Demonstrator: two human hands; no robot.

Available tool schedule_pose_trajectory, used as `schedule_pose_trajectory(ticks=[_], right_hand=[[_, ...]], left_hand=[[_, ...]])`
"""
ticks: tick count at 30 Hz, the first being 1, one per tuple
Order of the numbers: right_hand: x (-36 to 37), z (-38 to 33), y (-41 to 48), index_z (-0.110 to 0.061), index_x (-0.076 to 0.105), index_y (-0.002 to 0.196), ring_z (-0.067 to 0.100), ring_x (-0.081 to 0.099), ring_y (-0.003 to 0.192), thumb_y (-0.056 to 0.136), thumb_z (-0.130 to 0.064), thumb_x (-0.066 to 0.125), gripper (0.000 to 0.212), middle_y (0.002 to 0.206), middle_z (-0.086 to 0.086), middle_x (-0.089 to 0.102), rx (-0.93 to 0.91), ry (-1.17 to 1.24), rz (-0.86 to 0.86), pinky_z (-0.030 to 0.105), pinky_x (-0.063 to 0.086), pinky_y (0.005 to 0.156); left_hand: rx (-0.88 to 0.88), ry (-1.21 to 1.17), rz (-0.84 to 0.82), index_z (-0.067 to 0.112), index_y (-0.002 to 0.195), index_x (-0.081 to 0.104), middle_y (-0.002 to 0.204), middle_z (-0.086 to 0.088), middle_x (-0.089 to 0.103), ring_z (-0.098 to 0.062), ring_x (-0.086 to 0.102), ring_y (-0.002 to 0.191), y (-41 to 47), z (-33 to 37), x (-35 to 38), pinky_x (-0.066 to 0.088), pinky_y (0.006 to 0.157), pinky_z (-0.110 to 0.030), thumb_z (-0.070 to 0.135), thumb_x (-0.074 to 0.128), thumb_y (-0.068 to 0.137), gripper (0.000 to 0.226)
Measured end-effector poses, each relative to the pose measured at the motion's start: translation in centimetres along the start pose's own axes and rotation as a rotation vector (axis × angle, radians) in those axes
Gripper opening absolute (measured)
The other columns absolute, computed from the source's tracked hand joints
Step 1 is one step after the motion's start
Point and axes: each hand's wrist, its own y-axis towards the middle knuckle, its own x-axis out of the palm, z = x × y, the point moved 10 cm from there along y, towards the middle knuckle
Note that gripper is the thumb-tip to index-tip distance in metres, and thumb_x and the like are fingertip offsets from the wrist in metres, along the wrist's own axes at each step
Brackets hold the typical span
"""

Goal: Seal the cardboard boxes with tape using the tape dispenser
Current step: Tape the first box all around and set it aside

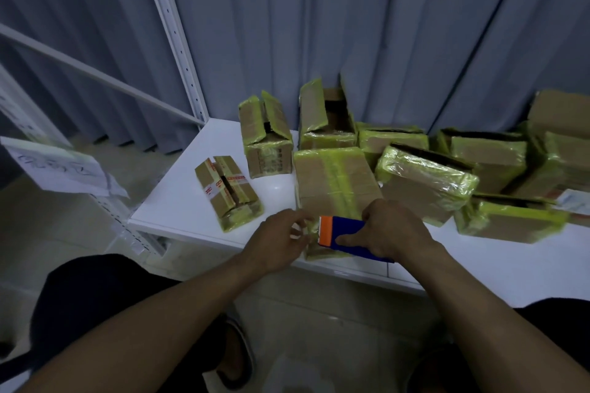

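At the tabletop's front edge my left hand meets the box's near side; pinching tape or not, I cannot tell. My right hand grips the dispenser beside it. Starting a strip, I judge; next, pull it across the seam.

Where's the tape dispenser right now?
Head view, lower centre: the dispenser is held in the right hand at the near end of the box on the white table, with the left hand just to its left.
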Motion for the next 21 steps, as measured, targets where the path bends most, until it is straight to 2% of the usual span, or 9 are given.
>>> schedule_pose_trajectory(ticks=[4, 7, 9, 11, 13, 17, 21], right_hand=[[0.2, 0.3, 0.1, -0.016, 0.064, 0.085, 0.015, 0.060, 0.071, 0.065, -0.076, 0.079, 0.065, 0.080, -0.001, 0.062, -0.006, -0.001, 0.012, 0.030, 0.048, 0.059], [0.2, 0.6, 0.1, -0.016, 0.064, 0.080, 0.015, 0.061, 0.069, 0.065, -0.076, 0.078, 0.063, 0.077, 0.000, 0.063, -0.006, 0.012, 0.013, 0.030, 0.048, 0.058], [0.3, 0.6, 0.1, -0.017, 0.063, 0.079, 0.014, 0.060, 0.069, 0.065, -0.076, 0.078, 0.062, 0.076, -0.001, 0.062, -0.010, 0.020, 0.009, 0.028, 0.044, 0.055], [0.4, 0.5, 0.1, -0.018, 0.063, 0.081, 0.014, 0.060, 0.070, 0.065, -0.076, 0.077, 0.062, 0.078, -0.002, 0.061, -0.014, 0.020, 0.011, 0.028, 0.043, 0.055], [0.4, 0.5, 0.0, -0.018, 0.063, 0.081, 0.015, 0.061, 0.070, 0.065, -0.077, 0.077, 0.062, 0.078, -0.002, 0.061, -0.019, 0.020, 0.013, 0.028, 0.043, 0.055], [0.4, 0.3, -0.3, -0.020, 0.060, 0.077, 0.015, 0.060, 0.069, 0.066, -0.077, 0.077, 0.061, 0.076, -0.002, 0.059, -0.032, 0.039, 0.017, 0.028, 0.041, 0.053], [0.3, -0.1, -0.9, -0.019, 0.058, 0.074, 0.012, 0.057, 0.065, 0.068, -0.076, 0.077, 0.059, 0.072, -0.003, 0.058, -0.047, 0.066, 0.010, 0.027, 0.039, 0.053]], left_hand=[[0.098, 0.052, 0.064, 0.028, 0.111, 0.075, 0.100, 0.012, 0.064, -0.002, 0.064, 0.085, -0.2, -0.2, 0.2, 0.056, 0.075, -0.026, 0.028, 0.072, 0.090, 0.021], [0.136, 0.094, 0.135, 0.028, 0.108, 0.076, 0.107, 0.016, 0.059, 0.002, 0.060, 0.090, -0.2, 0.1, 0.1, 0.045, 0.073, -0.009, 0.029, 0.075, 0.087, 0.021], [0.152, 0.129, 0.151, 0.030, 0.109, 0.075, 0.118, 0.019, 0.056, 0.006, 0.056, 0.099, -0.1, 0.3, 0.1, 0.043, 0.076, -0.004, 0.029, 0.076, 0.087, 0.023], [0.173, 0.149, 0.139, 0.031, 0.116, 0.072, 0.126, 0.018, 0.059, 0.004, 0.057, 0.106, 0.0, 0.3, 0.4, 0.051, 0.081, -0.013, 0.030, 0.074, 0.088, 0.028], [0.171, 0.180, 0.139, 0.033, 0.124, 0.068, 0.123, 0.016, 0.064, -0.001, 0.059, 0.106, -0.1, 0.2, 0.6, 0.055, 0.082, -0.021, 0.033, 0.072, 0.090, 0.034], [0.238, 0.396, 0.203, 0.034, 0.122, 0.069, 0.116, 0.015, 0.067, -0.009, 0.061, 0.099, -0.7, 1.1, 0.2, 0.054, 0.063, -0.029, 0.036, 0.072, 0.089, 0.033], [0.220, 0.407, 0.215, 0.035, 0.122, 0.069, 0.116, 0.017, 0.067, -0.009, 0.063, 0.099, -0.8, 0.9, -0.1, 0.055, 0.063, -0.030, 0.035, 0.069, 0.090, 0.032]])
